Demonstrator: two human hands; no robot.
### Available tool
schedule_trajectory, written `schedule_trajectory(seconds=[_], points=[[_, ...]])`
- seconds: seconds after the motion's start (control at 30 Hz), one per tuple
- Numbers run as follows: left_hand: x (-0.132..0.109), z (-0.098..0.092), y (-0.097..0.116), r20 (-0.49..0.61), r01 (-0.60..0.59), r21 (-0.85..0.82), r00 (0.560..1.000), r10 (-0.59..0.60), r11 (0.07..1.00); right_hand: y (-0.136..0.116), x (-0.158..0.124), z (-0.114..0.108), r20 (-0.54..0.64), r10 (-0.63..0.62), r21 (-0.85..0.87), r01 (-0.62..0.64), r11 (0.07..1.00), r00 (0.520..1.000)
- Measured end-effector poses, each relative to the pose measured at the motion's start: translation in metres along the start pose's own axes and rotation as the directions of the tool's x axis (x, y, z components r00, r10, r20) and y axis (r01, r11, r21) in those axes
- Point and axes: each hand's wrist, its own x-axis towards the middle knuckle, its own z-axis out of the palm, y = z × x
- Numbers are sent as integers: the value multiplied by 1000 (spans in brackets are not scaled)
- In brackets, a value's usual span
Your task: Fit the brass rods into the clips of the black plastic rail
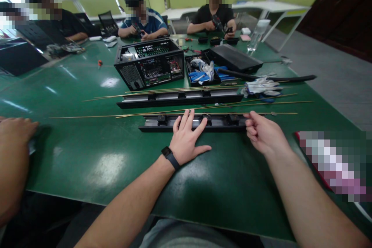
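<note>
A black rail (188, 128) with an open channel and black blocks inside lies across the green table in front of me. My left hand (186, 137), a dark watch on its wrist, spreads its fingers over the rail's middle, fingertips by the thin brass-coloured rods along its far edge. At the rail's right end my right hand (266, 131) is closed, thumb and forefinger pinching at the line of a thin rod (285, 113). The exact contact is partly hidden by the fingers. Behind lies a second black rail (177, 102) with more thin rods along it.
An open computer case (154, 62) stands behind the rails, beside a black tray (203, 82) with gloves. More gloves (261, 87) and a black strip (290, 78) lie to the right. A neighbour's arm (14, 151) rests at left. Several people sit opposite, two holding power drills.
</note>
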Motion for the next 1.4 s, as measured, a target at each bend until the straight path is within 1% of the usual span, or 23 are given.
schedule_trajectory(seconds=[0.2, 0.47, 0.83, 0.9, 1.0, 1.13, 1.3, 1.4], points=[[0, -1, 1, 10, 7, -1, 1000, -7, 1000, 0, 1, -1, -16, 0, 4, 0, 1000, 1000], [0, -2, 1, 15, 4, -1, 1000, -4, 1000, 5, 7, -7, 22, -52, -3, 52, 999, 998], [-1, -1, 1, 9, 4, -12, 1000, -4, 1000, 7, 4, -3, 70, -42, -26, 44, 999, 997], [-1, -1, 1, 13, 3, -11, 1000, -3, 1000, 7, 3, -3, 66, -33, -25, 35, 999, 997], [0, -2, 2, 20, 2, -9, 1000, -2, 1000, 5, 3, -3, 28, -18, 1, 18, 1000, 999], [0, -2, 2, 15, 5, -13, 1000, -5, 1000, 4, 4, -4, -14, -28, 20, 29, 999, 1000], [0, -2, 2, 12, 1, -23, 1000, 0, 1000, 6, 4, -4, 65, -22, -9, 23, 1000, 998], [0, -4, 2, 22, 2, -24, 1000, -1, 1000, 4, 4, -4, 60, -1, -1, 1, 1000, 998]])
